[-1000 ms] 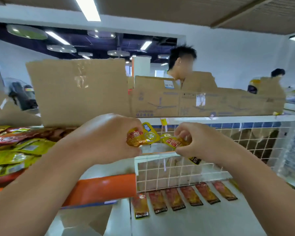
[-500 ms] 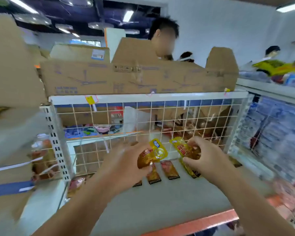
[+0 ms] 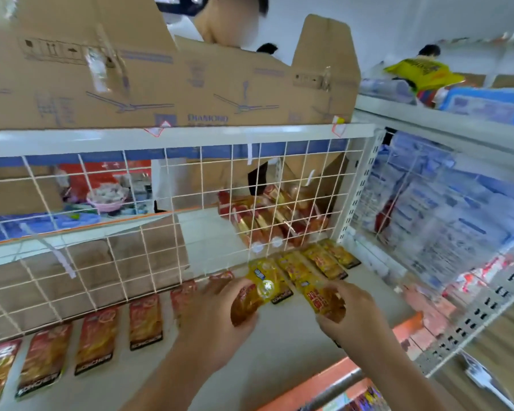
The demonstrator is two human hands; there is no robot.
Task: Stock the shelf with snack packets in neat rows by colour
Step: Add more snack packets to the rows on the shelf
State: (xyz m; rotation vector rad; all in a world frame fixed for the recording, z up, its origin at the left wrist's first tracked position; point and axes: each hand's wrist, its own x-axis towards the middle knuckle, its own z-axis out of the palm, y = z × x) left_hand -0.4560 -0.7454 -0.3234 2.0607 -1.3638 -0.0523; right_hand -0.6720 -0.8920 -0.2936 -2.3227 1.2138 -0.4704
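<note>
both our hands are over the white shelf (image 3: 279, 348), close to the wire grid (image 3: 125, 232) at its back. left hand (image 3: 217, 318): fingers curled round the lower end of a yellow packet (image 3: 258, 287), top end pointing up and away toward the grid. right hand (image 3: 355, 310): fingers and thumb pinch a second yellow packet (image 3: 319, 299) by its lower end, top tilted up and to the left. the two held packets are near each other, low over the shelf floor (whether either touches it we cannot tell). just behind them, at the right end of the grid, a short row of yellow packets (image 3: 324, 259) lies flat, side by side. along the foot of the grid to the left, a row of red packets (image 3: 145, 321) lies flat, dark label bands toward us, running out to the left edge of view. a cardboard box (image 3: 161, 84) stands on the tier above. an orange strip (image 3: 324, 378) runs along the shelf's front edge. blue-printed packs (image 3: 442, 209), blurred, fill the neighbouring bay to the right.
</note>
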